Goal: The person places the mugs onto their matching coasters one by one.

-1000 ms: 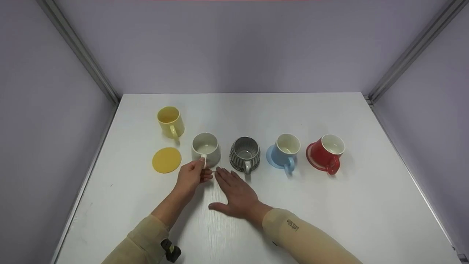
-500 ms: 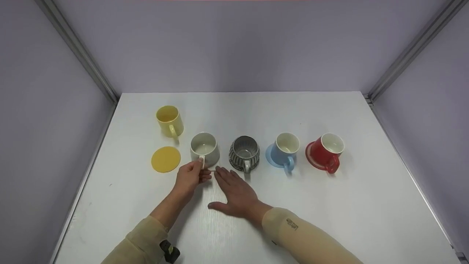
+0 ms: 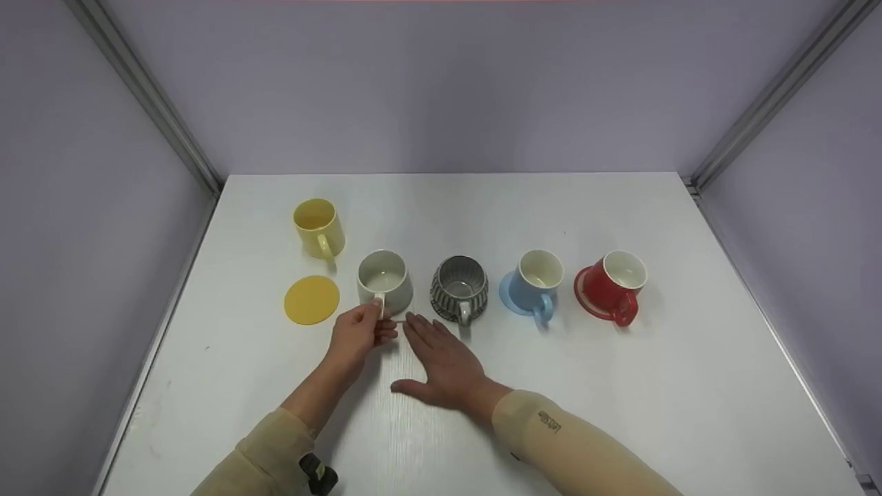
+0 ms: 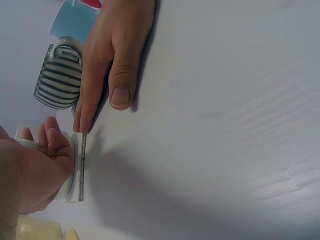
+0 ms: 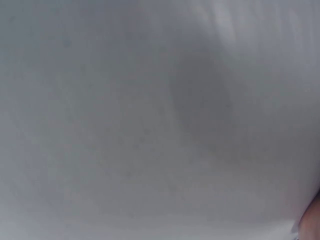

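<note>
My left hand (image 3: 355,332) pinches the handle of a white mug (image 3: 396,286), which stands upright. Beneath this mug, the left wrist view shows a thin white coaster (image 4: 82,167) with a dark edge. Flat on the table with thumb spread, my right hand (image 3: 448,365) touches the coaster's near edge with its fingertips. Just right of the white mug is a grey striped mug (image 3: 451,301), its handle toward me. In the right wrist view only a bit of skin (image 5: 312,222) shows at the lower right corner.
A yellow mug (image 3: 327,238) stands at the back left, behind a round yellow coaster (image 3: 311,300). To the right, a blue mug (image 3: 532,293) stands on a blue coaster (image 3: 508,293) and a red mug (image 3: 610,293) on a red coaster (image 3: 586,303). Walls (image 3: 441,89) enclose the white table (image 3: 620,399).
</note>
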